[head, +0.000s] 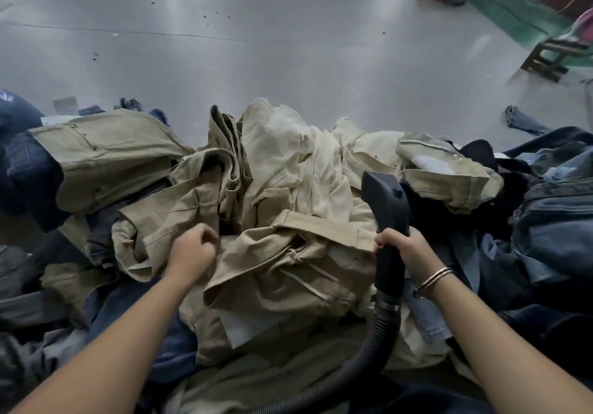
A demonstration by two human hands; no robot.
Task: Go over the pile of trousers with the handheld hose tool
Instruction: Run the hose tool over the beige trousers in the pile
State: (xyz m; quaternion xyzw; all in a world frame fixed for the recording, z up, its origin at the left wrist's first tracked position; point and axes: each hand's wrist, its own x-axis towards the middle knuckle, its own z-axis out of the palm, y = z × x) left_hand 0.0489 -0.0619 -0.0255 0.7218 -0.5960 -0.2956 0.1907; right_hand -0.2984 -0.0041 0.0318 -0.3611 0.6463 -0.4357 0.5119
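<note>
Hose tool (386, 208) (right hand (401, 246)) above trousers (288, 262)

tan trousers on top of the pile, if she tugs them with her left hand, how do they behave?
Probably floppy: the tan trousers lie crumpled in deep folds, so they should drape rather than hold shape. Likely to drag neighbours along, since they overlap the cream trousers. Left hand is curled at their edge; right hand grips the hose tool.

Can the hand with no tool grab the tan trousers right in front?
Probably yes. The left hand is already curled at the edge of the tan trousers on top of the pile, with nothing lying over them. The right hand holds the hose tool off to the side.
</note>
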